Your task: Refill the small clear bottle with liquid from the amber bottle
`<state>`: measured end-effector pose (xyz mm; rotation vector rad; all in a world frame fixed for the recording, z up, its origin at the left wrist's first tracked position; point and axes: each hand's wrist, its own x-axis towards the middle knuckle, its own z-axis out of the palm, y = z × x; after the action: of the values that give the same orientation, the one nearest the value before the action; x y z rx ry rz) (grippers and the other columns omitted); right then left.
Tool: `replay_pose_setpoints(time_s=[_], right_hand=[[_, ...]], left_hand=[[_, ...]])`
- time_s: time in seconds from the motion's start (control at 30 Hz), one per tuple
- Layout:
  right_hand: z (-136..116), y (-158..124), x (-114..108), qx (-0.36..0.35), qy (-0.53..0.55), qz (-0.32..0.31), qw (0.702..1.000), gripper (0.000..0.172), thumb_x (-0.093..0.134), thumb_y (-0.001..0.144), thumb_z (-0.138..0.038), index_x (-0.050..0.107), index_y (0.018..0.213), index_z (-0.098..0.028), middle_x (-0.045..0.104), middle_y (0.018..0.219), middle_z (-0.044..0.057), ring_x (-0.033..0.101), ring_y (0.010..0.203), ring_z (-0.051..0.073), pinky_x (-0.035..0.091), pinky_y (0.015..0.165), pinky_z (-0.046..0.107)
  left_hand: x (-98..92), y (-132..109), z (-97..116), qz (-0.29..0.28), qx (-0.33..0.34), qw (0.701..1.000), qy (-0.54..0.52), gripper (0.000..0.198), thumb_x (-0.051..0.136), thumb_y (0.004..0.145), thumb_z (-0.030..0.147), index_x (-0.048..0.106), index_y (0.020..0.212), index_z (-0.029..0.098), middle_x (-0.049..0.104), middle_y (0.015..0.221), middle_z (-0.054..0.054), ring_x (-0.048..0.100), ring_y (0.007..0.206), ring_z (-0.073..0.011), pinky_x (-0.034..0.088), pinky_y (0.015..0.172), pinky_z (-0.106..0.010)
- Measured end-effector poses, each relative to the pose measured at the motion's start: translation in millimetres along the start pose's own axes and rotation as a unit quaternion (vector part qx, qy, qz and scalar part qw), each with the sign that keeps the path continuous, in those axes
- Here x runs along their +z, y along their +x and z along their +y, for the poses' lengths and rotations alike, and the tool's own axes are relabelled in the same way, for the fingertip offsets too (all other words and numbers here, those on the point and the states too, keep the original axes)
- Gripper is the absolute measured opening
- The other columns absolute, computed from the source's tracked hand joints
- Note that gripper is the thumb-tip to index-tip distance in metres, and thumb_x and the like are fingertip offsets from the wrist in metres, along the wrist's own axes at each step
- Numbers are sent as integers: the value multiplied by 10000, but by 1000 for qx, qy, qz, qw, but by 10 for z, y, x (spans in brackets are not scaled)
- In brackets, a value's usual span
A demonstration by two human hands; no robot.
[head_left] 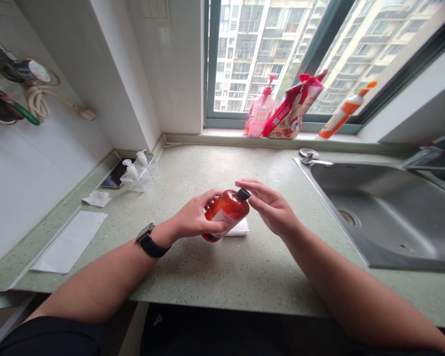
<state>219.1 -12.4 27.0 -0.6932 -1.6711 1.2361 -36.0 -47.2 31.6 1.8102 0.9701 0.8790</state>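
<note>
"What's in the left grip (193, 216)?"

"A glossy, round-shouldered amber bottle (227, 210), clamped around its body, with a white label (221, 218). It's held just above a folded white napkin (238, 228) on the speckled green stone table (244, 277)."

"And the right grip (269, 207)?"

"Apart, its curved fingers and thumb on either side of the bottle's black cap (244, 194)."

"What's nearby?"

"A brushed steel sink (385, 207), off to the right."

Bottle (226, 210) above a folded napkin (238, 228), steel sink (383, 207) to its right, windowsill (222, 132) behind.
</note>
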Motion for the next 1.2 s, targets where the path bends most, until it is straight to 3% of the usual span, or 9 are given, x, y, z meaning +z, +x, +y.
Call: replay_pose_setpoints(time_s=[0.17, 0.33, 0.5, 0.63, 0.77, 0.83, 1.0, 1.2], right_hand=[[-13, 20, -21, -32, -65, 6, 997, 271, 811, 919, -553, 823, 1099, -351, 713, 1262, 84, 645, 1313, 294, 567, 1134, 522], [-8, -17, 80, -77, -125, 44, 988, 256, 760, 959, -553, 798, 1103, -345, 706, 1236, 91, 614, 1358, 334, 475, 1227, 604], [-60, -59, 148, -75, -135, 113, 982, 222, 692, 1017, -454, 742, 1224, -392, 605, 1444, 63, 556, 1436, 319, 527, 1205, 573], [-18, -9, -1, -62, -95, 154, 982, 322, 670, 1011, -435, 653, 1331, -396, 566, 1516, 54, 546, 1459, 308, 592, 1143, 525], [140, 45, -134, -76, -121, 242, 960, 190, 694, 985, -384, 722, 1171, -356, 602, 1420, 63, 568, 1401, 310, 588, 1115, 544], [197, 55, -144, -76, -136, 248, 956, 144, 702, 974, -359, 745, 1110, -338, 609, 1384, 68, 580, 1374, 313, 589, 1096, 557], [201, 51, -74, -64, -153, 219, 961, 115, 695, 964, -338, 759, 1058, -319, 624, 1338, 77, 605, 1344, 314, 611, 1041, 550], [246, 59, -54, -51, -159, 194, 967, 147, 693, 963, -353, 745, 1094, -309, 658, 1305, 80, 629, 1321, 302, 630, 995, 509]], left_hand=[[4, -5, 8, 0, 7, 999, 44, 631, 872, 722, 334, 685, 1321, 258, 765, 1151, -37, 710, 953, -232, 574, 871, -367], [29, -3, 18, 40, 46, 992, 110, 691, 887, 711, 294, 665, 1365, 293, 773, 1238, -47, 731, 1015, -255, 574, 937, -400], [-134, 9, -12, 110, 72, 974, 184, 659, 924, 762, 415, 637, 1339, 275, 764, 1252, -71, 738, 1102, -289, 570, 1003, -432], [-519, 36, -161, 226, 25, 951, 208, 718, 940, 770, 468, 571, 1355, 272, 742, 1254, -83, 728, 1140, -301, 597, 983, -449], [-917, 51, -389, 353, -21, 903, 245, 763, 977, 711, 368, 522, 1317, 274, 710, 1233, -69, 726, 1140, -312, 588, 1029, -493], [-1045, 50, -492, 396, -40, 881, 257, 781, 970, 709, 312, 500, 1331, 268, 697, 1231, -76, 717, 1177, -331, 573, 1063, -511], [-1133, 65, -635, 434, -78, 851, 285, 786, 959, 731, 323, 473, 1345, 257, 709, 1247, -128, 717, 1205, -404, 572, 1061, -586], [-1102, 124, -691, 430, -151, 822, 342, 739, 909, 808, 363, 443, 1366, 234, 735, 1264, -154, 757, 1158, -393, 618, 1004, -548]])
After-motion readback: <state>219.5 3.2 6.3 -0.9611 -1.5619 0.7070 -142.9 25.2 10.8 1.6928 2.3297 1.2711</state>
